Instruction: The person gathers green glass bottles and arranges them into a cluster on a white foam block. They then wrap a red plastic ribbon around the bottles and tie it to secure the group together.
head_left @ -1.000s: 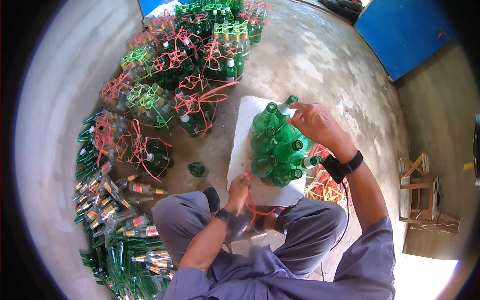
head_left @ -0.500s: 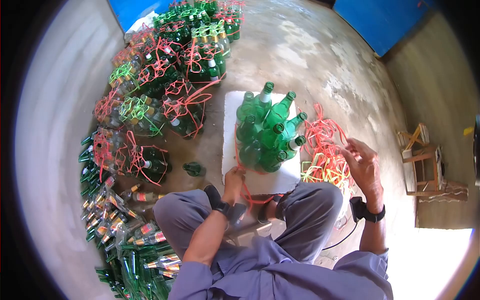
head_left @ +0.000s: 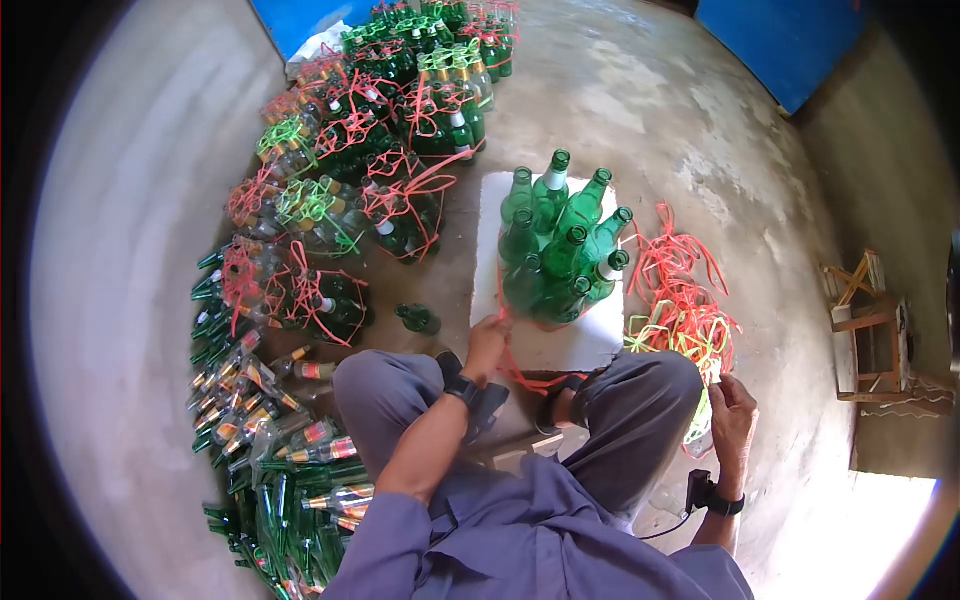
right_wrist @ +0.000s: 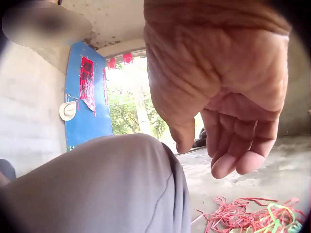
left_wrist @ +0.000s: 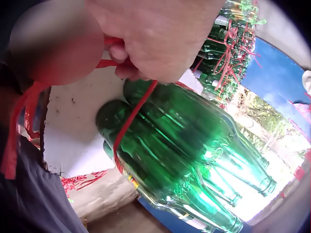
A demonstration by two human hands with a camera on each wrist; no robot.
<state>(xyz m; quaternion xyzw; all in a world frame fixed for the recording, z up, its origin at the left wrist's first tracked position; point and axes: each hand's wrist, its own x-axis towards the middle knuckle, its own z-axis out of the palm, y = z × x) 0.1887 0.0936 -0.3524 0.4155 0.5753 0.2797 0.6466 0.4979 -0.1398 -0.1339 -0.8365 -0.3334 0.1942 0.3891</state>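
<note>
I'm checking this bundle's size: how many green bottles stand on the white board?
9. On the white board, head view: three green bottles down the left, three down the middle, three down the right. A shorter one could be hidden.

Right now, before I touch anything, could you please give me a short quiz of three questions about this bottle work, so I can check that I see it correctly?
1. True or false: the green bottles stand on the white board.
2. What does the left hand grip?
a) a bottle neck
b) a red strap
c) a pair of scissors
3. Fill in the missing colour: the right hand holds nothing, and near it lies a tangled pile of straps, yellow-green and ____.

Key: 1 true; 2 b; 3 red.
</note>
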